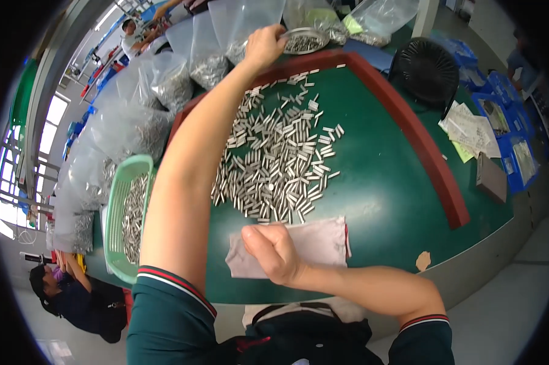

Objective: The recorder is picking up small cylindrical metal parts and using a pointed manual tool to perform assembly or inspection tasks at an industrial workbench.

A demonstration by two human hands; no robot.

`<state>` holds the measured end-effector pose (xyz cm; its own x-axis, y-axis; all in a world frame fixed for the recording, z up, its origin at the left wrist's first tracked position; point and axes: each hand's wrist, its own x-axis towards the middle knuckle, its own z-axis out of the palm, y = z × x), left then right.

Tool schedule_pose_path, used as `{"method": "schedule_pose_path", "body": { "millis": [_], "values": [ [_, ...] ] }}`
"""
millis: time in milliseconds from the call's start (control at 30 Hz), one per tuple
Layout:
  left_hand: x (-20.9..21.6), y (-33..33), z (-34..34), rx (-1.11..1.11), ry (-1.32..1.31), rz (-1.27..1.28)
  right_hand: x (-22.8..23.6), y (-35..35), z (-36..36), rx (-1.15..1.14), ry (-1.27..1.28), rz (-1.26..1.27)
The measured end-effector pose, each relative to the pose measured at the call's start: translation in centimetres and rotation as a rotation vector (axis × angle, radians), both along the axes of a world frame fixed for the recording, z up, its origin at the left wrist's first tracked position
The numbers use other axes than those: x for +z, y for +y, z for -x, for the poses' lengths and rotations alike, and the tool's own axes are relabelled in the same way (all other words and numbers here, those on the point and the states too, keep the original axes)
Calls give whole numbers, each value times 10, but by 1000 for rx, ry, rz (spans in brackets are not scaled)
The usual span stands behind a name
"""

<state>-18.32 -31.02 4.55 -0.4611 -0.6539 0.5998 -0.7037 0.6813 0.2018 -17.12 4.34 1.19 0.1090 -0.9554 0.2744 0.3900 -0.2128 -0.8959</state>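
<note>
My left arm stretches far forward across the table. At its end my left hand [265, 46] curls its fingers at the rim of a round metal dish [324, 39] that has small metal pieces in it. Close to me, my right hand [273, 254] is closed in a fist above a folded pinkish-white cloth [317, 243]; whatever it may hold is hidden. Between the two hands many short silvery metal pins [280, 155] lie spread in a loose heap on the green tabletop [378, 158]. My left forearm covers part of the heap's left side.
A dark red raised border [417, 140] edges the work surface. On the left stands a light green basket [113, 207] of metal pins, with clear bags [171, 85] of parts behind it. A black stool seat [425, 70], papers [469, 131] and blue bins [521, 158] are at right. Another person [73, 298] sits at left.
</note>
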Motion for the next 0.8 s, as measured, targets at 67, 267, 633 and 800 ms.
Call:
{"method": "schedule_pose_path", "body": {
  "millis": [67, 267, 633, 800],
  "values": [
    [6, 40, -3, -203, 3, 36, 1, 3, 0, 14, 53, 177],
    [2, 155, -72, -378, -36, 142, -8, 12, -17, 86, 237, 527],
    [-11, 286, -153, -222, 14, -95, 11, 23, -5, 4, 361, 1050],
    [-15, 299, -157, -268, -25, -135, 35, -7, 19, -266, 6, 626]
  ]
}}
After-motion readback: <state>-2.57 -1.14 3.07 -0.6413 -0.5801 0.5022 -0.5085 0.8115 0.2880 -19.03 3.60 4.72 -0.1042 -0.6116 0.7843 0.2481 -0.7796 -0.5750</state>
